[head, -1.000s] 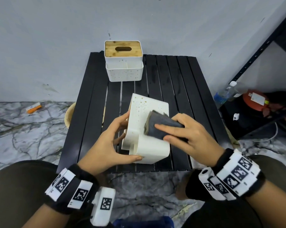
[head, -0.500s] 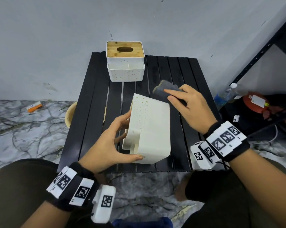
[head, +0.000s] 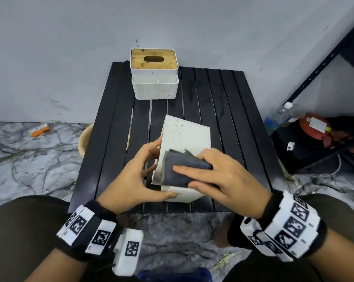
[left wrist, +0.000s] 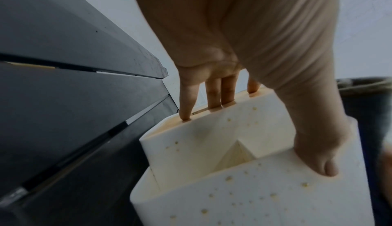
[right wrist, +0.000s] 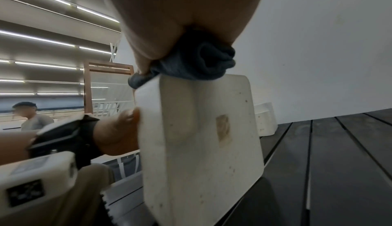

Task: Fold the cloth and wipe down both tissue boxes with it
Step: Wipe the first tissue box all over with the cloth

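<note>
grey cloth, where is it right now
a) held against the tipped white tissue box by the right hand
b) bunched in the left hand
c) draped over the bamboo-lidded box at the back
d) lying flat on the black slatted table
a: the right hand holds the folded grey cloth against the upturned side of the tipped white tissue box, which the left hand grips.

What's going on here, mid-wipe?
A person's left hand grips the tipped tissue box on the black slatted table. The right hand holds the folded grey cloth pressed on the box's upturned side, near its front end. The second tissue box, with a wooden lid, stands upright at the table's far edge, untouched.
</note>
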